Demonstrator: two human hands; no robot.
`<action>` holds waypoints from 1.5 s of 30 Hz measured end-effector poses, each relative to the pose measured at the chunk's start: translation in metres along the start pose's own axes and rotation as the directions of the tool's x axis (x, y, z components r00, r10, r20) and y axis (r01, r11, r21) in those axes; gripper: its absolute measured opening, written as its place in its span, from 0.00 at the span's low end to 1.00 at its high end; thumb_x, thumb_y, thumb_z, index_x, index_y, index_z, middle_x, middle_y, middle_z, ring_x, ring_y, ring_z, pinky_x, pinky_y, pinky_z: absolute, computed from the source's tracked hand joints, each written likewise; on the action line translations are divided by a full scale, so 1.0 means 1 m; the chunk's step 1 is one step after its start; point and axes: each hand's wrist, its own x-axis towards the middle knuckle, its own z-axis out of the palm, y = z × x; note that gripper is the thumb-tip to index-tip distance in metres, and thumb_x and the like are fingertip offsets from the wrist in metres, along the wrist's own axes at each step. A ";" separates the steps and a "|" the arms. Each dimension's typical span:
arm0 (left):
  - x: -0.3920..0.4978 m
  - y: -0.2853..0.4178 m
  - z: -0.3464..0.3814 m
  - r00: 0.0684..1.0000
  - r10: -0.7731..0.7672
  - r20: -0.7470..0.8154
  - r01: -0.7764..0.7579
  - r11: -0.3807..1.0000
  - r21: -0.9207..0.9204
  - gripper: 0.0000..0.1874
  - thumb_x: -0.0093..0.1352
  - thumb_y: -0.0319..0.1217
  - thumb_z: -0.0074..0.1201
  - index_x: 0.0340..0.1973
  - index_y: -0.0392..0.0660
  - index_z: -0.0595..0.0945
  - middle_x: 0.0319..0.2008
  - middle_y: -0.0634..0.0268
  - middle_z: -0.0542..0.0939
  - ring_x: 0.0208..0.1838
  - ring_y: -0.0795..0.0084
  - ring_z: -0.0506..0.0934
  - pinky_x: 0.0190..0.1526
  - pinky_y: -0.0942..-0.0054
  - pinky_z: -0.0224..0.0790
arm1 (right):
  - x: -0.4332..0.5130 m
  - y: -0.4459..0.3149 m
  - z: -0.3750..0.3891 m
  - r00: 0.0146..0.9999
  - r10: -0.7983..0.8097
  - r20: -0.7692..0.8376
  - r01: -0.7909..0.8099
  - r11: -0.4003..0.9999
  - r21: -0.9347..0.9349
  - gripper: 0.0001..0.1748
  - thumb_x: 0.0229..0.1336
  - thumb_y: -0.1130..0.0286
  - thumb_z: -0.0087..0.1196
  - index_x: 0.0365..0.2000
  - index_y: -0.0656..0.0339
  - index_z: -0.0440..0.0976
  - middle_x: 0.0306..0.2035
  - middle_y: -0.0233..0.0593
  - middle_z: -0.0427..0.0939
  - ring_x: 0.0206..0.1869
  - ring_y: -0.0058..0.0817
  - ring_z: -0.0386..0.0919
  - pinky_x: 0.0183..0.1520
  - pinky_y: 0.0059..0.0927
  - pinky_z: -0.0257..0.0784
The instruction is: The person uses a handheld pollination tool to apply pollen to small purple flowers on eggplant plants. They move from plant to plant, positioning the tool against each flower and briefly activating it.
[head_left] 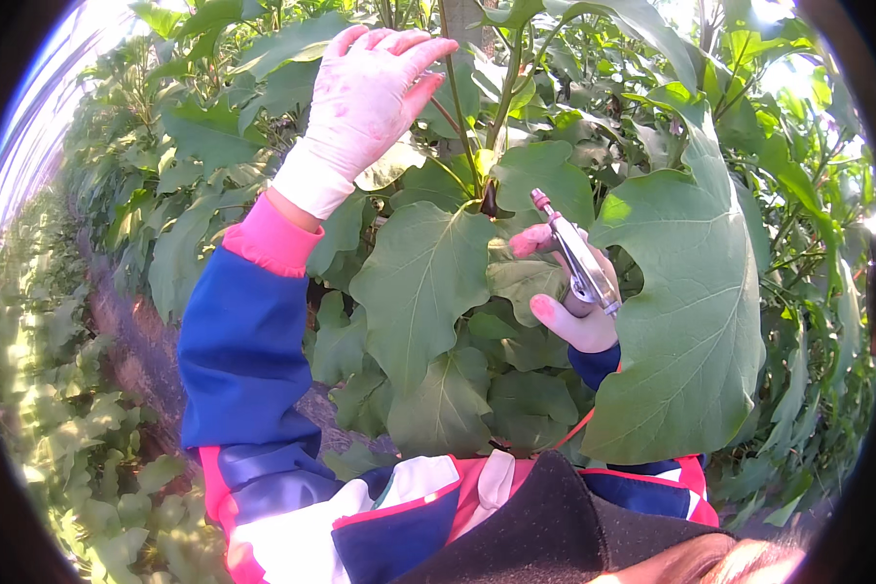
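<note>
My left hand (365, 109), in a stained white glove, is raised beside an upright stem (461, 124) of an eggplant plant. Its fingers and thumb are apart; I see nothing held in them. In my right hand (588, 321), gloved too, is a metal spray gun (582, 263) with a pinkish nozzle tip pointing up and left. A large leaf (690, 314) hides part of that hand and forearm. Just left of the nozzle, a small dark purple eggplant fruit (489, 199) hangs by the stem, above a broad leaf (427, 277).
A thin orange-red hose (577, 427) runs below my right hand towards my jacket (398, 525). Dense foliage (796, 182) surrounds both hands. A pale post (466, 25) rises behind the stems. On the left, dark ground cover (135, 343) lies between plant rows.
</note>
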 end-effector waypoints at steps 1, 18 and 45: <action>0.003 -0.004 0.004 1.000 -0.007 0.009 0.008 1.000 -0.022 0.17 0.70 0.37 0.64 0.55 0.61 0.86 0.51 0.69 0.86 0.54 0.68 0.82 0.65 0.60 0.67 | 0.011 -0.002 0.003 1.000 -0.010 0.000 0.010 0.998 -0.057 0.37 0.55 0.72 0.63 0.63 0.74 0.66 0.56 0.51 0.75 0.59 0.43 0.76 0.69 0.51 0.66; -0.008 -0.044 0.032 0.904 -0.027 0.427 0.424 -0.087 -0.902 0.24 0.83 0.44 0.44 0.56 0.37 0.85 0.49 0.62 0.87 0.52 0.74 0.83 0.63 0.68 0.72 | 0.105 -0.007 0.064 0.992 0.021 -0.127 -0.024 0.999 -0.024 0.32 0.59 0.73 0.66 0.62 0.68 0.68 0.47 0.32 0.76 0.45 0.15 0.71 0.48 0.21 0.71; 0.192 -0.001 0.043 0.975 0.181 0.129 -0.213 0.927 0.310 0.16 0.65 0.36 0.67 0.48 0.51 0.85 0.43 0.55 0.83 0.49 0.54 0.82 0.50 0.56 0.76 | 0.279 -0.093 -0.133 0.949 -0.093 -0.302 0.161 0.965 0.209 0.11 0.70 0.65 0.52 0.44 0.61 0.78 0.41 0.33 0.81 0.42 0.19 0.80 0.43 0.20 0.75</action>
